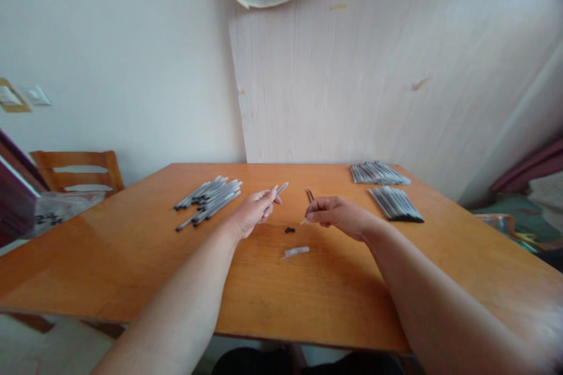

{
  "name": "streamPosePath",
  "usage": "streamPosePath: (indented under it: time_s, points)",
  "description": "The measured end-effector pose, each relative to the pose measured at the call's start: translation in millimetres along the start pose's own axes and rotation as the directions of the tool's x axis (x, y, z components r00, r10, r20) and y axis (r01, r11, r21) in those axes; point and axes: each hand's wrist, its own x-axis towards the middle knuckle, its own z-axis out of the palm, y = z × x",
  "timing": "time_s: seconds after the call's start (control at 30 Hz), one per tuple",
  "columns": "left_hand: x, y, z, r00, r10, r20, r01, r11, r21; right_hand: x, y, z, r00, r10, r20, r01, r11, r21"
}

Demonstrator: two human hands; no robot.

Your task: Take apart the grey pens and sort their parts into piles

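My left hand point(257, 211) is closed round a slim grey translucent pen barrel point(282, 188), whose end sticks out up and to the right past the fingertips. Thumb and fingers of my right hand point(326, 212) are pinched together over the table. A thin pale piece point(304, 221) pokes out below those fingertips, too small to name. Just beyond them, dark thin sticks point(310, 194) like pen refills show, partly hidden by the hand. Between the hands lie small black pieces point(290, 230) like pen caps. Nearer me is a clear whitish plastic piece point(296, 252).
A loose pile of grey pens with black ends point(209, 199) lies on the left of the wooden table point(264, 299). Two neat rows of pens, a far one point(379, 173) and a nearer one point(396, 205), are at right. Beside the left edge stand a chair point(77, 159) and a plastic bag point(57, 211).
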Motion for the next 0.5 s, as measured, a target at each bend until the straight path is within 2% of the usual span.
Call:
streamPosePath:
  time_s: [0.1, 0.3, 0.4, 0.5]
  points:
    - [0.3, 0.6, -1.6, 1.0, 0.006, -0.015, -0.006, 1.0, -0.016, -1.7, 0.0, 3.1, 0.998, 0.058, 0.011, -0.055, 0.988, -0.145]
    - [-0.5, -1.3, -3.5, 1.0, 0.01, -0.017, -0.01, 1.0, -0.019, -0.7, 7.3, 6.2, 0.98, 0.137, 0.143, -0.116, 0.982, -0.147]
    - [-0.3, -3.1, -4.7, 1.0, 0.008, -0.018, -0.008, 0.999, -0.033, 0.4, 9.0, 6.5, 0.975, 0.168, 0.143, -0.138, 0.97, -0.2]
    - [0.4, -4.2, -5.6, 1.0, 0.003, -0.021, -0.004, 0.999, -0.053, 1.1, 9.1, 5.0, 0.984, 0.141, 0.108, -0.096, 0.935, -0.341]
